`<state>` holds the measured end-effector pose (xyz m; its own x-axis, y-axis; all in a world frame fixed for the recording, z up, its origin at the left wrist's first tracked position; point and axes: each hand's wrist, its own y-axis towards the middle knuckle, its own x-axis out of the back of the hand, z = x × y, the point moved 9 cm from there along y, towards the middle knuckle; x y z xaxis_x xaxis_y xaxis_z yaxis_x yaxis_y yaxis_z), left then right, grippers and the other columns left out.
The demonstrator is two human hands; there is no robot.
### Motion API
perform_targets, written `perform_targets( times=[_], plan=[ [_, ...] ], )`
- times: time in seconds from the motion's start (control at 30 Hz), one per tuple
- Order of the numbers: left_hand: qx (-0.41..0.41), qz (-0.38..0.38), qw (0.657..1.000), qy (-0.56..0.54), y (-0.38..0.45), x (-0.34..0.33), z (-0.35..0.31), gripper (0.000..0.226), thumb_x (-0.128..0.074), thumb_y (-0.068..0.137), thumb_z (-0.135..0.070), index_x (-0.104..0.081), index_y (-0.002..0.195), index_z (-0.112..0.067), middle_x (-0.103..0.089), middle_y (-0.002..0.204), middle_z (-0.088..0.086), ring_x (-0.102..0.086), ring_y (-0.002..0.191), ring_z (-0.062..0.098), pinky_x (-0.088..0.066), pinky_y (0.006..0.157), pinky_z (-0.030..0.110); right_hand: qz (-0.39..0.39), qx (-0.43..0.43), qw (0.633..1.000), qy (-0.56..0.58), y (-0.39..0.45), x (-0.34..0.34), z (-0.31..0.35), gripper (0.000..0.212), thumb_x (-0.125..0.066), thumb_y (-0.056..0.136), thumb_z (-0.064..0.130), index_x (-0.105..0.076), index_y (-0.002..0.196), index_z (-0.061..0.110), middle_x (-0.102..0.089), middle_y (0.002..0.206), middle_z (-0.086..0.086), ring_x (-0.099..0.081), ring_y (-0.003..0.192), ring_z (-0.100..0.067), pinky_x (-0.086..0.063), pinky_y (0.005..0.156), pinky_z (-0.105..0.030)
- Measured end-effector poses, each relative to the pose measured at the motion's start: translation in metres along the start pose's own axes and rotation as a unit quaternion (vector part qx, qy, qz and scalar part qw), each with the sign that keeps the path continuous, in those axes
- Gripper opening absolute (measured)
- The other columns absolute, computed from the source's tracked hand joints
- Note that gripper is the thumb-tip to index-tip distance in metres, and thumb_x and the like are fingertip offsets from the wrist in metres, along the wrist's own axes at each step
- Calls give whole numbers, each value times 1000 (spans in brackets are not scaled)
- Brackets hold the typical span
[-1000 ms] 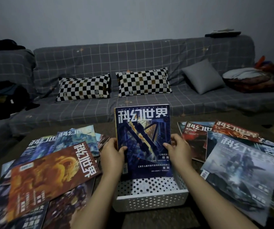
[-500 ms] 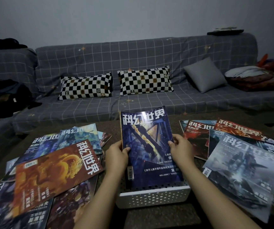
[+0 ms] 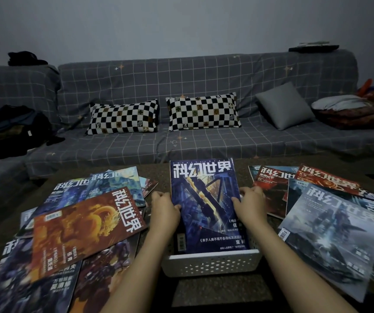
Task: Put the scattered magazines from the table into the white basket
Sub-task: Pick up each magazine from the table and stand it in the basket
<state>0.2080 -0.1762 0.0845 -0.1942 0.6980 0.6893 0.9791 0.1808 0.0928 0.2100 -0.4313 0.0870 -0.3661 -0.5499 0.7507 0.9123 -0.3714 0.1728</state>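
A blue magazine (image 3: 205,199) stands tilted back with its lower edge inside the white perforated basket (image 3: 211,264) at the table's near middle. My left hand (image 3: 163,208) grips its left edge and my right hand (image 3: 250,205) grips its right edge. An orange dragon-cover magazine (image 3: 84,231) tops a loose pile on the left. A grey magazine (image 3: 337,236) tops another pile on the right, with red ones (image 3: 271,188) behind it.
The dark table (image 3: 156,170) runs up to a grey checked sofa (image 3: 204,143) with two chequered cushions (image 3: 123,117), a grey cushion (image 3: 283,105) and heaps of clothes (image 3: 12,129) at both ends.
Both hands have lowered the blue magazine deeper into the basket and leaned it back. The piles on either side have not moved.
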Motion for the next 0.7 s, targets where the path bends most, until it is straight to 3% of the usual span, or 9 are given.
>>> perform_targets(
  times=[0.07, 0.2, 0.33, 0.4, 0.5, 0.6, 0.63, 0.7],
  plan=[
    [-11, -1, 1000, -5, -3, 5, -1, 38, -61, 90, -16, -54, 125, -5, -34, 135, 10, -48, 102, 17, -39, 99, 30, -11, 7, 1000, 27, -7, 4, 8, 41, -62, 86, 23, -54, 124, 9, -44, 127, -13, -42, 117, -27, -38, 94, -34],
    [-33, -32, 999, -7, -11, 28, 1, 50, -61, 90, -25, -49, 135, -6, -40, 140, 14, -49, 121, 24, -35, 102, 27, -39, 77, 993, 84, -37, 2, 43, 44, -62, 85, 25, -52, 127, 17, -46, 117, -7, -43, 109, -20, -37, 86, -27],
    [-60, -77, 995, -13, -12, 64, 11, 42, -59, 91, -30, -57, 128, -11, -53, 131, 13, -51, 120, 23, -39, 100, 31, 15, 138, 963, 231, -73, -17, 100, 36, -63, 86, 21, -58, 122, 17, -51, 114, -1, -52, 90, -5, -38, 71, -5],
    [-71, -93, 993, -15, -12, 82, 22, 36, -57, 91, -29, -63, 121, -11, -62, 119, 11, -58, 111, 22, -46, 95, 34, 36, 162, 950, 266, -92, -30, 130, 32, -62, 86, 19, -60, 118, 16, -55, 108, -1, -53, 83, 1, -40, 68, 0],
    [-79, -113, 990, -21, -12, 108, 46, 27, -57, 91, -24, -68, 112, -9, -69, 106, 7, -62, 91, 13, -47, 79, 26, 61, 174, 940, 288, -116, -55, 167, 29, -62, 87, 18, -63, 115, 15, -57, 105, -5, -55, 79, 0, -44, 71, -5],
    [-65, -117, 991, -10, -9, 127, 82, 25, -57, 91, -21, -69, 108, -8, -71, 104, 8, -64, 92, 18, -48, 78, 26, 93, 183, 932, 299, -136, -87, 195, 30, -61, 87, 16, -63, 116, 11, -60, 105, -9, -60, 80, -11, -51, 80, -23],
    [-60, -119, 991, -2, -7, 133, 96, 24, -58, 90, -20, -69, 107, -7, -71, 104, 9, -65, 95, 21, -47, 81, 27, 103, 183, 931, 299, -142, -99, 201, 30, -61, 87, 16, -63, 116, 11, -60, 106, -8, -61, 80, -11, -51, 79, -24],
    [-50, -120, 991, 14, -3, 143, 125, 23, -58, 90, -19, -69, 107, -8, -70, 107, 9, -64, 100, 23, -45, 84, 27, 121, 181, 935, 279, -152, -127, 208, 30, -59, 88, 20, -62, 117, 13, -59, 105, -3, -56, 73, -2, -45, 69, -14]
  ],
)
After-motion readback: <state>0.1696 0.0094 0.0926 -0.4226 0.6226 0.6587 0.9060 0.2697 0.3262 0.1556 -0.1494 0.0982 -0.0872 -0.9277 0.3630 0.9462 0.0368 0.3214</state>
